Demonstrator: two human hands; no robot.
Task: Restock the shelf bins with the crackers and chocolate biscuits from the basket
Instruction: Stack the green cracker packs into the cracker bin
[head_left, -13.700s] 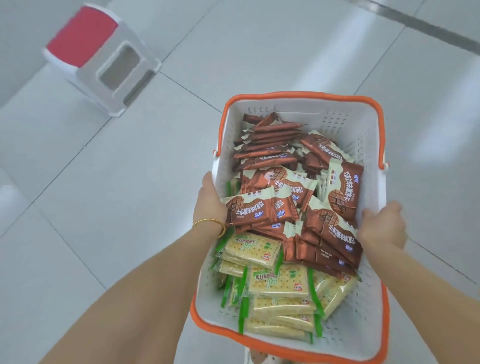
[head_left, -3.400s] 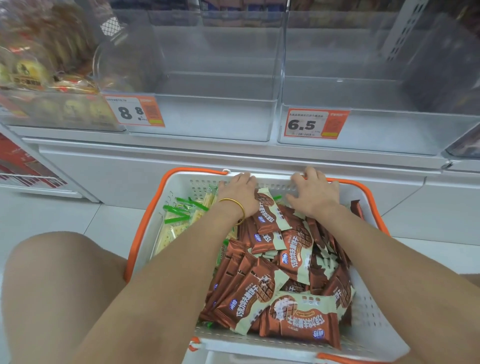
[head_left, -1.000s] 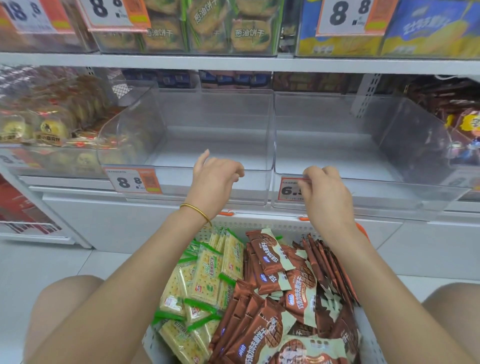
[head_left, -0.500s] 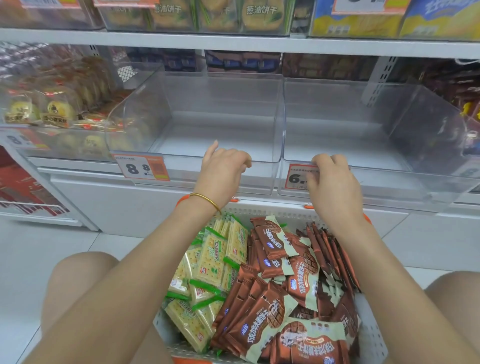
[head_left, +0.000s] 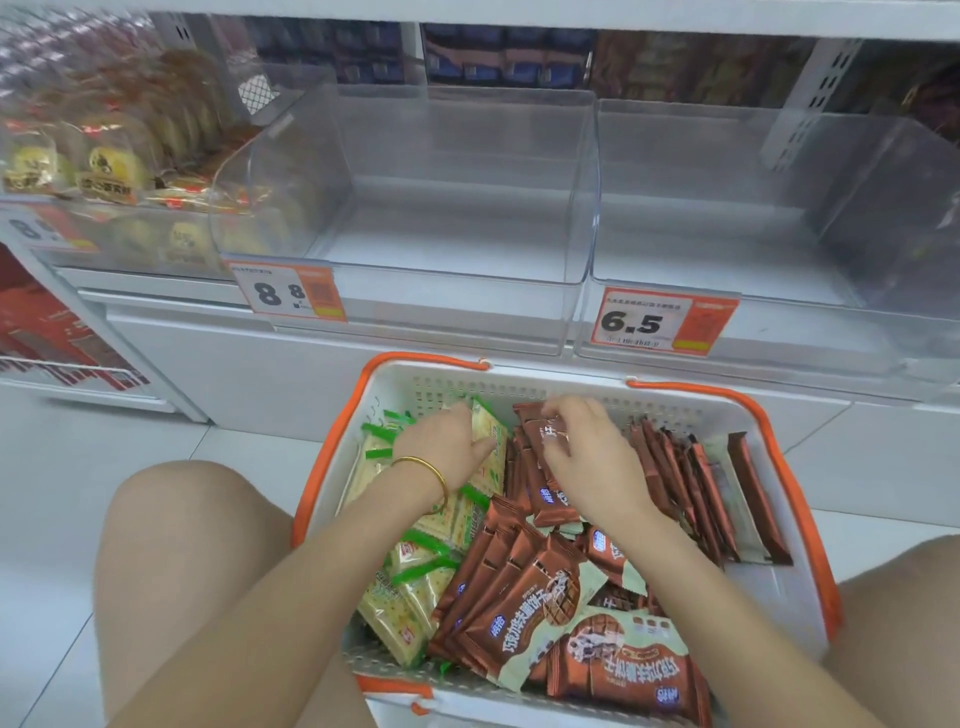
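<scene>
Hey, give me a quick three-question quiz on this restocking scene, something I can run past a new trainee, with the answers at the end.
1. True or false: the two clear bins above the basket already hold packets.
2. Which packets does the left hand grip? A, green-edged crackers; B, canned drinks; C, bananas.
3. Fill in: the right hand pinches a brown ___ biscuit packet.

Key: 1 false; 2 A; 3 chocolate.
</scene>
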